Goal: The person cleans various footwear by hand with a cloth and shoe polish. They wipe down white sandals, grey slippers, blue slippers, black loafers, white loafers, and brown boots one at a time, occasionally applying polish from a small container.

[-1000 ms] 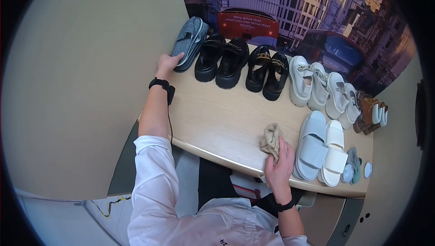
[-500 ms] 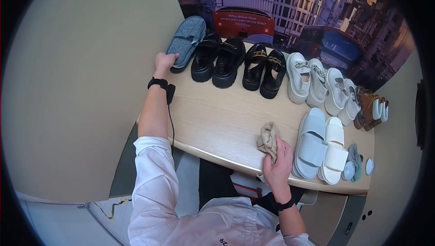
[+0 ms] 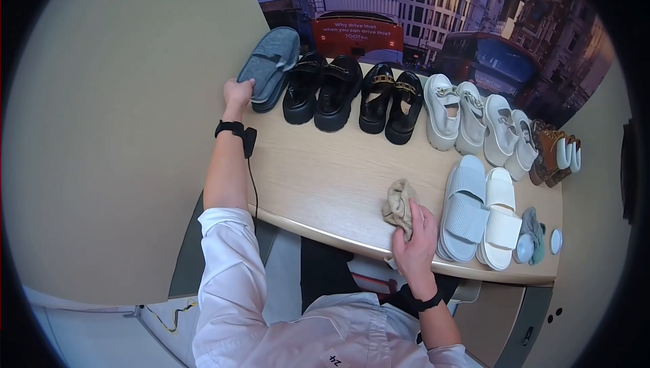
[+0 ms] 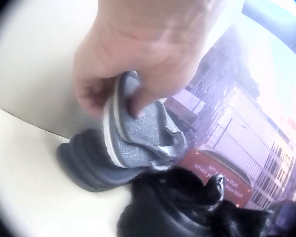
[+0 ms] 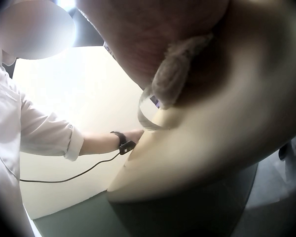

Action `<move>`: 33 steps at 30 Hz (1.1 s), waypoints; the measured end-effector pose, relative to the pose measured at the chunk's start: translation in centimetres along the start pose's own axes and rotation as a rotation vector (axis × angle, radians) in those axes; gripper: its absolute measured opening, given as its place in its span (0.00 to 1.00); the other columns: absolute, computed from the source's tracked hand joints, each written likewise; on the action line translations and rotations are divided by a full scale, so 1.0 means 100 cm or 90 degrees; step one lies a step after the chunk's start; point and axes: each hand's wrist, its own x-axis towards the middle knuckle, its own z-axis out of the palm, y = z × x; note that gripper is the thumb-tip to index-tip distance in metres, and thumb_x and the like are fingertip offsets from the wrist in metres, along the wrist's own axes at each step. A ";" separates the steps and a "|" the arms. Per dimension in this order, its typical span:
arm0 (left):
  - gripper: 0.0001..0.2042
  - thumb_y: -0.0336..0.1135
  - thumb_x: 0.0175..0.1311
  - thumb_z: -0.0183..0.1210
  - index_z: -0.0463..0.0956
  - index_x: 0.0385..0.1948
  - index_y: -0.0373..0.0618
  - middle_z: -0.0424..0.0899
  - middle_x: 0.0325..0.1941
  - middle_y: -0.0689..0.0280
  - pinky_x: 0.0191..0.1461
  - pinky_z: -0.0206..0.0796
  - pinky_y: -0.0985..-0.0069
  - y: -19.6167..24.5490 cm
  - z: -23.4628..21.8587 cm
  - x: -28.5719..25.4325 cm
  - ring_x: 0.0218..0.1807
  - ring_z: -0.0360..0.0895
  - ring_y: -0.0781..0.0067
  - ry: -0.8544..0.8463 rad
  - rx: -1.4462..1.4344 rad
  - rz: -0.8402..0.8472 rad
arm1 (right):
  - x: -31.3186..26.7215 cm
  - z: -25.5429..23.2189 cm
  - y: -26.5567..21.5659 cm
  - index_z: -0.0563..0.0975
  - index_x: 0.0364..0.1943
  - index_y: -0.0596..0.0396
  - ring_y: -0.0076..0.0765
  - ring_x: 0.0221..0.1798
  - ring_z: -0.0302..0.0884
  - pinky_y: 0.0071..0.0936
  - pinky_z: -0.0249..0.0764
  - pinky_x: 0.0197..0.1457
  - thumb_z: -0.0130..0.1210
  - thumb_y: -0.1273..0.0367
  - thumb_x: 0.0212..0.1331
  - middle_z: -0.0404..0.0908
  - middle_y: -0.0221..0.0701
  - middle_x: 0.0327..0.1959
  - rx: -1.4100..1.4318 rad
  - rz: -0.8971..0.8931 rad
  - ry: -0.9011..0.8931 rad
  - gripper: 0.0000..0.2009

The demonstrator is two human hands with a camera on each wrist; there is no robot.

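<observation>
At the far left end of the table, my left hand (image 3: 238,92) pinches the heel end of a grey fabric slipper (image 3: 269,63), thumb on top in the left wrist view. That slipper is tilted above a second grey slipper (image 4: 89,165), which it partly covers. Beside them stands a pair of black chunky loafers (image 3: 338,90). My right hand (image 3: 415,243), near the table's front edge, holds a crumpled beige cloth (image 3: 398,205). A pale strip (image 5: 149,111) hangs from the bunched cloth in the right wrist view.
Black shoes with gold chains (image 3: 393,102), white platform shoes (image 3: 443,114) and brown boots (image 3: 545,148) continue the back row. Light blue slides (image 3: 464,209) and white slides (image 3: 501,219) lie front right, beside a grey-green cloth (image 3: 533,229). A wall (image 3: 149,131) borders the left.
My left hand has shifted the upper grey slipper slightly left, and its top now faces the head camera more. The right hand still holds the cloth; the head view has drifted a little.
</observation>
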 end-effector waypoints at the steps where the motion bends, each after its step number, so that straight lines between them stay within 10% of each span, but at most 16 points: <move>1: 0.25 0.39 0.67 0.76 0.83 0.56 0.25 0.91 0.55 0.43 0.65 0.78 0.59 0.000 -0.002 0.000 0.58 0.90 0.49 0.000 -0.061 -0.003 | 0.001 0.001 0.000 0.75 0.76 0.54 0.62 0.65 0.76 0.51 0.73 0.70 0.63 0.75 0.56 0.76 0.51 0.64 0.000 -0.002 0.001 0.36; 9: 0.19 0.26 0.78 0.64 0.74 0.66 0.30 0.88 0.61 0.53 0.68 0.82 0.65 0.008 -0.078 -0.117 0.60 0.89 0.63 -0.266 -0.583 -0.007 | -0.001 0.001 0.004 0.75 0.76 0.51 0.61 0.66 0.76 0.52 0.74 0.70 0.68 0.73 0.57 0.76 0.50 0.63 0.007 0.000 0.015 0.37; 19: 0.26 0.22 0.70 0.70 0.73 0.68 0.35 0.88 0.64 0.57 0.71 0.77 0.67 0.000 -0.035 -0.363 0.63 0.87 0.67 -0.528 -0.466 -0.070 | -0.006 -0.097 -0.023 0.78 0.71 0.62 0.48 0.59 0.84 0.37 0.79 0.65 0.62 0.79 0.56 0.82 0.45 0.59 0.243 0.042 0.104 0.32; 33: 0.25 0.23 0.71 0.70 0.72 0.67 0.33 0.86 0.63 0.56 0.72 0.75 0.69 0.010 -0.016 -0.446 0.65 0.84 0.69 -0.627 -0.328 0.044 | -0.048 -0.129 0.007 0.78 0.69 0.65 0.46 0.59 0.85 0.37 0.78 0.67 0.62 0.79 0.57 0.83 0.44 0.56 0.263 0.128 0.171 0.30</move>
